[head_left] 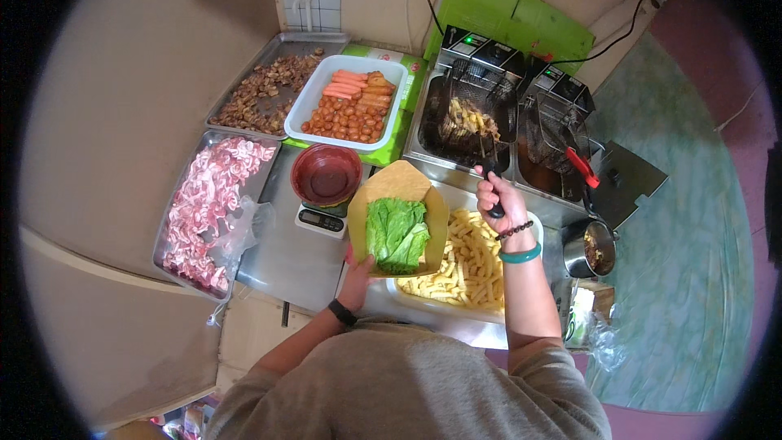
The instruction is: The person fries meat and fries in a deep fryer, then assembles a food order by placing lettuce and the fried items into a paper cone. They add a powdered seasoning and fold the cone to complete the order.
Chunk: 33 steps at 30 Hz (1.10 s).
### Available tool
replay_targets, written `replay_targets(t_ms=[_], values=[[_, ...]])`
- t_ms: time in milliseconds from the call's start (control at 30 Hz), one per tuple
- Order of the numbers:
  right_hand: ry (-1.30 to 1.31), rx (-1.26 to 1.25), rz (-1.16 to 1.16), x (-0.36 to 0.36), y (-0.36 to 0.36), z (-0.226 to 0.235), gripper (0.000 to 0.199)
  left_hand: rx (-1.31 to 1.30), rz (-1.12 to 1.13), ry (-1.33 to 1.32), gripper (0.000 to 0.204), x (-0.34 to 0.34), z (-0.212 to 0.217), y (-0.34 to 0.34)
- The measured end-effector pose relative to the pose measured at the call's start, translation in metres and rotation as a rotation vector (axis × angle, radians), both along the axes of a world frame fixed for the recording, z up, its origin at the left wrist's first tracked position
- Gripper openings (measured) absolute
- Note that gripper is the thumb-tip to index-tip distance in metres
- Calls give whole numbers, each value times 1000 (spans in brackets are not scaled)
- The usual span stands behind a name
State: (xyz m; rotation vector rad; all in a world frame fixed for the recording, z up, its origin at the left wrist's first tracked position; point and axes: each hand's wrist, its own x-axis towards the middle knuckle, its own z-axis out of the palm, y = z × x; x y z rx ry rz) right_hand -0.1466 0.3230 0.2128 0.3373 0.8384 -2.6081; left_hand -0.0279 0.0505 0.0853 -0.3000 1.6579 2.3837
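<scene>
From where I'm standing, the left hand is pinching the lower-left edge of a kraft-paper food tray, with green lettuce leaves lying inside it, and the right hand is closing firmly around a black handle. That handle is pointing into the left deep fryer's wire basket, at one o'clock from the paper tray, where browned fries are sitting; I cannot tell whether the handle is joined to the basket. At four o'clock, pale cut fries are filling a white tub on the steel table. A dark red bowl is resting at ten o'clock, behind a digital scale's display. Sausages are lying at eleven o'clock, sliced raw meat is spreading over a metal tray at nine, and a steel pot is standing at three.
</scene>
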Motion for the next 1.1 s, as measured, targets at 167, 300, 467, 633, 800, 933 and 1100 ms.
replay_targets(t_ms=[167, 300, 467, 633, 800, 933, 1100], values=[[-12, -72, -11, -23, -1, 21, 20, 61, -2, 44, 33, -1, -9, 2], [134, 229, -58, -11, -15, -4, 18, 116, 2, -16, 37, 0, 3, 1], [174, 398, -181, 28, -41, -44, 23, -14, -52, 25, 37, 6, 2, -4], [187, 453, -175, 50, -46, -66, 21, 50, -27, -67, 36, 5, -11, -5], [156, 494, -172, 58, -49, -73, 21, 30, -74, -15, 36, 3, -17, -8], [166, 532, -170, 58, -47, -76, 22, 3, -39, -80, 39, 5, 6, -5], [198, 576, -143, 59, -41, -87, 23, 60, -43, -120, 41, 4, -9, -7]])
